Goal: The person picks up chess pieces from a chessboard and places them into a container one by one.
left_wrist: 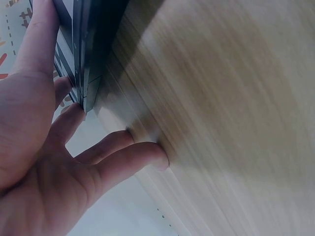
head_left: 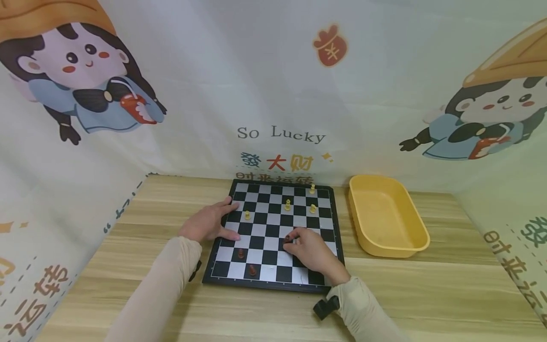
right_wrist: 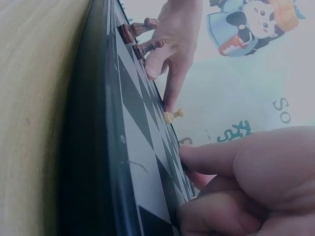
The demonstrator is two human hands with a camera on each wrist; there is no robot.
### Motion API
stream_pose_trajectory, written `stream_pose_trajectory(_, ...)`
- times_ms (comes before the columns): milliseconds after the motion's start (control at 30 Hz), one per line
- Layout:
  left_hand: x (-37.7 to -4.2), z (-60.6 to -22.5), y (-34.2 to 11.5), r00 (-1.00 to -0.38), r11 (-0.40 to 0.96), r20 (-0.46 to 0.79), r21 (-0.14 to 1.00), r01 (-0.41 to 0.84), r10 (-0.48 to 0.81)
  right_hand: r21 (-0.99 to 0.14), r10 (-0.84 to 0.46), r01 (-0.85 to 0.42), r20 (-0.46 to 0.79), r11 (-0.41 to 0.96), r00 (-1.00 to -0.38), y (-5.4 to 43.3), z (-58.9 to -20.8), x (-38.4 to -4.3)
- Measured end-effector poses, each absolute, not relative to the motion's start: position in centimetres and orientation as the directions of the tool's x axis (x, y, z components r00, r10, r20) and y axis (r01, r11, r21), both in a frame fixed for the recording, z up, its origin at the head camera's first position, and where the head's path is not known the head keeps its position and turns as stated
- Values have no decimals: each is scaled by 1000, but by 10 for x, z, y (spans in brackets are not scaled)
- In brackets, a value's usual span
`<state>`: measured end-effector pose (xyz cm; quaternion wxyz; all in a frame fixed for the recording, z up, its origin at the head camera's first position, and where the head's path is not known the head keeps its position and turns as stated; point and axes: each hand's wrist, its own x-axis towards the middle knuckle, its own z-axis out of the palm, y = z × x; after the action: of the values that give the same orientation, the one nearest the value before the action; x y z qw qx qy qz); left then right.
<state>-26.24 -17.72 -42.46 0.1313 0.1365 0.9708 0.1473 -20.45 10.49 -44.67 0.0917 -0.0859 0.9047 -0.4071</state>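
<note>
A black-and-white chessboard [head_left: 268, 271] lies on the wooden table. My right hand [head_left: 315, 251] pinches a dark red chess piece [head_left: 287, 240] between thumb and fingers, low over the middle of the board; in the right wrist view the hand hides that piece. Across the board's left edge my left hand [head_left: 206, 224] rests with fingers spread, thumb and a fingertip on the squares. The left wrist view shows two other fingers [left_wrist: 128, 160] of it down on the table beside the board. Two dark red pieces stand near the front left, a pawn [head_left: 241, 253] and another piece [head_left: 252, 270].
Farther back stand several pale yellow pieces: a pawn [head_left: 247, 215], a taller piece [head_left: 287, 204], a knight-like piece [head_left: 313, 208] and one at the back edge [head_left: 312, 189]. A yellow plastic tray [head_left: 395, 251] sits right of the board. A printed curtain [head_left: 273, 85] hangs behind the table.
</note>
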Motion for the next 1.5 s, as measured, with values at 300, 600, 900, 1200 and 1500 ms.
stream_pose_trajectory(300, -258, -425, -179, -924, 916, -213, 321, 241, 318, -775, -209, -36, -125, 630, -970, 106, -446, -198)
stream_pose_trajectory(600, -258, -430, -179, -928, 916, -197, 318, 244, 316, -772, -220, -54, -113, 633, -969, 106, -440, -191)
stream_pose_trajectory(900, -259, -429, -180, -930, 917, -199, 321, 237, 310, -764, -182, -52, -87, 643, -979, 112, -425, -189)
stream_pose_trajectory(1200, -259, -427, -179, -930, 916, -190, 316, 245, 315, -778, -149, -63, -40, 625, -988, 124, -411, -192)
stream_pose_trajectory(1500, -259, -424, -177, -933, 917, -191, 322, 236, 307, -813, -122, -51, -25, 580, -992, 141, -403, -198)
